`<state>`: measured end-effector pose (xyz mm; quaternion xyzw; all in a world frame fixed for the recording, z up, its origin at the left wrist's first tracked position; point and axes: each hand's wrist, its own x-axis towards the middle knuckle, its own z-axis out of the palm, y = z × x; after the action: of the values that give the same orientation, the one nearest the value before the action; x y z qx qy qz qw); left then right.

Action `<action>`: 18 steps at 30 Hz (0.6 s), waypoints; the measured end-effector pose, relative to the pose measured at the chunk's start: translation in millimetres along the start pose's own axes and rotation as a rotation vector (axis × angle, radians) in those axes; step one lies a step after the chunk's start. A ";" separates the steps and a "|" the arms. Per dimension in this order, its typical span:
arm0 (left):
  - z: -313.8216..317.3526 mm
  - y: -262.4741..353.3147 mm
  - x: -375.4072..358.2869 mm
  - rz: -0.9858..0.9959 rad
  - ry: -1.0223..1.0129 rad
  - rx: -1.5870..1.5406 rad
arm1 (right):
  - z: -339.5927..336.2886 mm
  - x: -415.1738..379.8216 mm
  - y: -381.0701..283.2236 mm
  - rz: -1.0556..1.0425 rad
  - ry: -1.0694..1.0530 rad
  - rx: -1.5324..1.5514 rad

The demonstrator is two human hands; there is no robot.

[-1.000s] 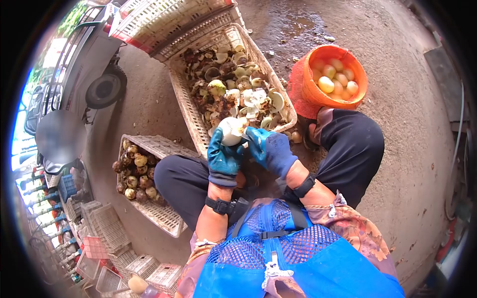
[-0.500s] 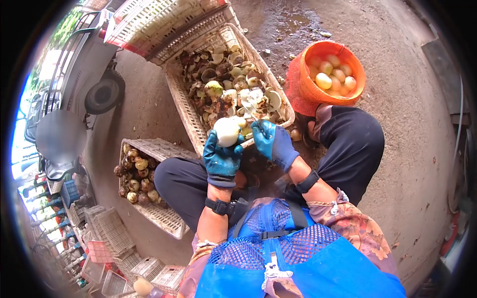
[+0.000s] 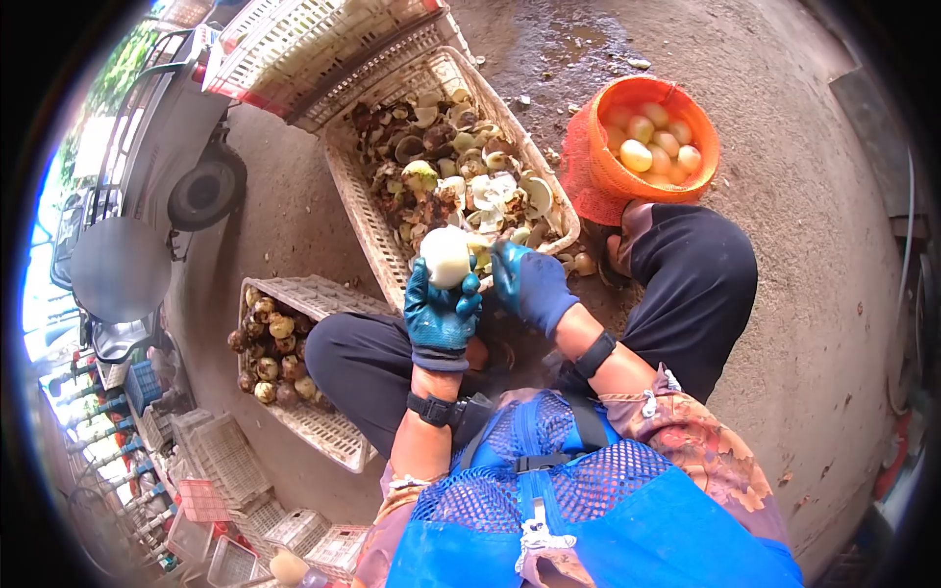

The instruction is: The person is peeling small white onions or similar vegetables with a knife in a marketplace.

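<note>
My left hand (image 3: 443, 316), in a teal and blue glove, holds a peeled white onion (image 3: 446, 257) in its fingertips over the near end of a crate (image 3: 365, 218) of peels. Just to the right is my right hand (image 3: 526, 282), also gloved, with its fingers curled; whatever it grips is hidden. Brown and pale onion peels (image 3: 458, 167) fill much of the crate. Several peeled onions (image 3: 659, 137) lie in an orange bucket (image 3: 585, 162) beyond my right knee.
At the left, a tilted crate (image 3: 338, 438) holds unpeeled onions (image 3: 279, 345). White crates (image 3: 304, 59) stand behind the peel crate. More crates (image 3: 221, 453) are stacked at the lower left, near a parked vehicle (image 3: 162, 147). Wet ground (image 3: 578, 44) shows at the top.
The onion and my left hand have shifted slightly. My right hand has turned and moved a little lower; the thin tool that showed at its fingertips is out of sight.
</note>
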<state>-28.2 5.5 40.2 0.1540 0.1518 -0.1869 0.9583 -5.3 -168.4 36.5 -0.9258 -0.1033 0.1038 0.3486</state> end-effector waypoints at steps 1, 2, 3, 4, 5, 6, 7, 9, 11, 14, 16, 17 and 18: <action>1.9 0.2 -0.4 -0.014 -0.016 -0.002 | -0.5 0.8 2.6 -0.010 0.009 0.037; 4.0 0.0 -1.1 -0.029 -0.032 -0.004 | -0.8 0.4 3.8 -0.018 0.019 0.073; 8.8 -1.6 -1.0 0.000 -0.001 -0.002 | -2.1 -3.5 -1.7 -0.019 0.079 0.131; 14.8 -4.1 -1.3 0.032 0.030 -0.001 | -4.6 -4.3 -2.9 -0.033 0.116 0.188; 17.6 -5.1 -2.0 0.065 0.062 0.002 | -6.3 -4.9 -3.9 -0.046 0.152 0.247; 13.0 -4.2 -2.4 0.074 0.086 -0.016 | -7.4 -5.7 -5.1 -0.058 0.187 0.308; 5.8 -3.3 -1.8 0.081 0.109 -0.033 | -8.9 -5.9 -5.6 -0.119 0.212 0.282; 2.7 -4.4 1.1 0.116 0.175 -0.065 | -7.1 -8.0 -6.4 -0.190 0.183 0.204; 6.9 -8.6 4.4 0.170 0.264 -0.096 | -4.1 -7.1 -7.6 -0.179 0.106 0.128; -2.1 -3.2 0.0 0.076 0.045 0.009 | -1.0 -5.3 -3.9 -0.089 0.096 0.130; 18.8 -7.0 -4.7 0.089 0.064 0.033 | 2.5 -1.1 5.4 0.008 -0.010 0.050; 26.2 -7.9 -5.2 0.090 0.073 0.046 | 3.9 -0.3 8.8 0.061 -0.061 0.011; 22.9 -6.6 -3.2 0.069 0.052 0.022 | 3.2 -0.2 8.0 0.034 0.041 0.114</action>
<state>-28.4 -7.4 60.5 0.1746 0.1693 -0.1513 0.9581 -5.3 -172.4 28.8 -0.9080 -0.0744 0.0963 0.4008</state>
